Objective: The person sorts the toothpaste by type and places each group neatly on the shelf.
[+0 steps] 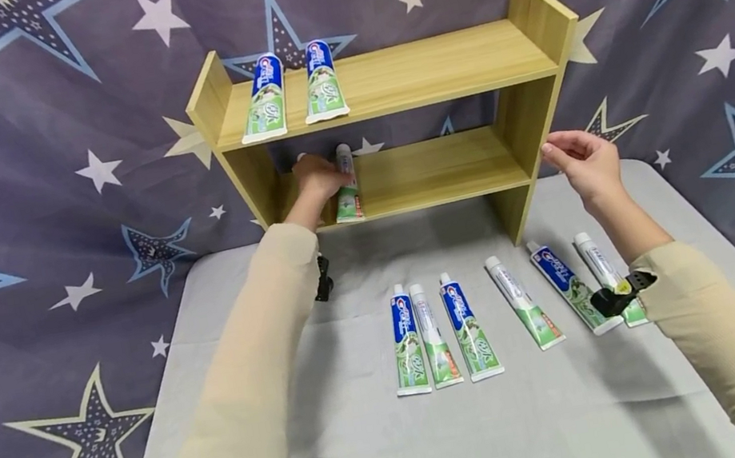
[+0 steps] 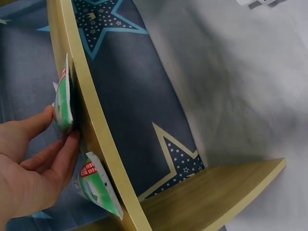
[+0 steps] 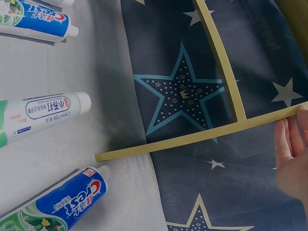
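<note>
On the middle board of the wooden shelf unit, my left hand pinches a white-and-green toothpaste tube between thumb and fingers. In the left wrist view, that tube lies with its crimped end toward the board's front edge. A second such tube lies beside it, mostly hidden by the hand in the head view. My right hand touches the unit's right side panel near its front edge; in the right wrist view its fingers lie fairly straight along the panel's outer side.
Two blue-and-green Crest tubes lie on the top board, toward its left end. In front of the unit, several toothpaste tubes are spread over the grey-white cloth. A star-patterned curtain hangs behind.
</note>
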{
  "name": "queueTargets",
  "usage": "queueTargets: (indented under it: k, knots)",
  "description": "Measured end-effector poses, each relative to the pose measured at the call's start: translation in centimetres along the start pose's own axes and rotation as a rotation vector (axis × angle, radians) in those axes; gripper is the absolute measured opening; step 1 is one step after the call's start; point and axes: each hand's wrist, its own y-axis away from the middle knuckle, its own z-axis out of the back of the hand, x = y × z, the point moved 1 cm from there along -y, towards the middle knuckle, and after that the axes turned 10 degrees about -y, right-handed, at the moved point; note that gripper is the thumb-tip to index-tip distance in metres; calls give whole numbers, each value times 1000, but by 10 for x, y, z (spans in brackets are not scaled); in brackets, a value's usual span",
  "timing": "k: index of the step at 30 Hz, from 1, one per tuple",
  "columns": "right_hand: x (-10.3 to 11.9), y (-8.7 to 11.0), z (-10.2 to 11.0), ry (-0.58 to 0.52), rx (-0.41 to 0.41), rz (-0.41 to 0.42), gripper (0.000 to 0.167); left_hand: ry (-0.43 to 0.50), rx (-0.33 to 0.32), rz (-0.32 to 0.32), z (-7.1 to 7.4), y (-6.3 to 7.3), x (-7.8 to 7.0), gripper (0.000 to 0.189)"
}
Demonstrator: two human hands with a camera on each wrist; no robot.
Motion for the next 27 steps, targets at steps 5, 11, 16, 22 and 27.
queueTargets:
  k: [5, 11, 16, 22, 27]
  knots:
    - [2, 1, -2, 8, 1, 5, 21, -97, -38, -48, -44, -77, 35, 40]
    - [3, 1, -3, -8, 9, -13, 21, -49, -77, -130, -26, -31, 28, 30]
    - [2, 1, -4, -36, 8, -13, 19, 64, -54, -177, 19, 49, 9, 35]
    - [3, 2, -4, -39, -1, -24, 20, 102, -30, -200, 27, 84, 13, 40]
    - [4, 4, -2, -1, -23, -40, 19, 143, -16, -213, 24, 104, 21, 39]
